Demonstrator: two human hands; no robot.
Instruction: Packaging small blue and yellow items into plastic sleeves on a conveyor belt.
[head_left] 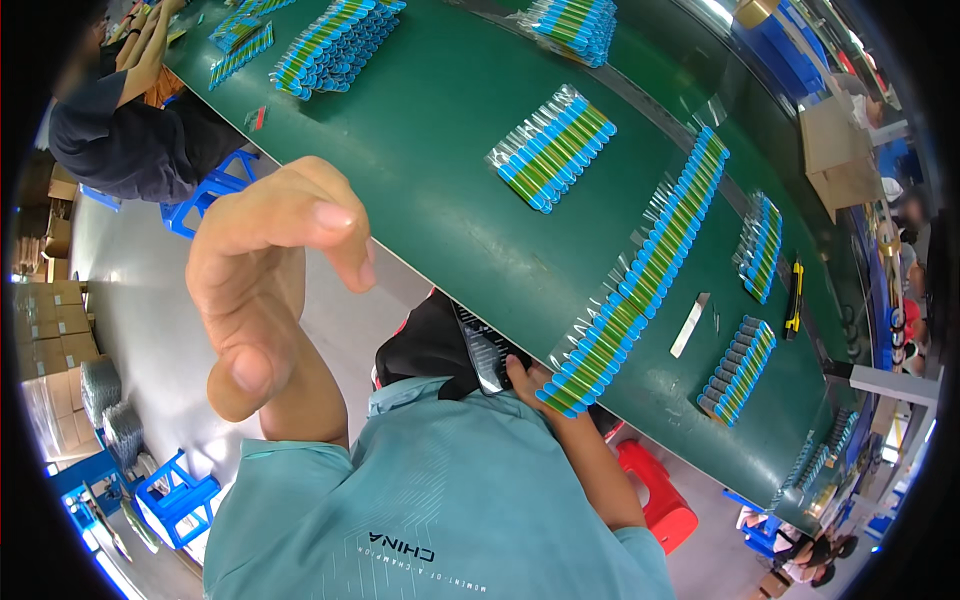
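Observation:
My left hand (270, 265) is raised close to the camera, off the table's near edge. Its fingers are bent, the thumb stands apart from them, and nothing is held. Low by the table edge, my right hand (530, 385) grips a dark phone (484, 348) at its side, thumb along the edge; part of that hand is hidden. Just beside it begins a long overlapping row of blue and yellow-green packets (645, 290) with clear ends, running away to the far right. Another fanned bundle of packets (555, 150) lies mid-table.
On the green table (430, 190) are a yellow-black utility knife (795, 300), a white strip (690, 325) and further packet stacks (335, 50). A co-worker in dark clothes (130, 130) sits at left. A red stool (655, 500) and blue stool (177, 500) stand on the floor.

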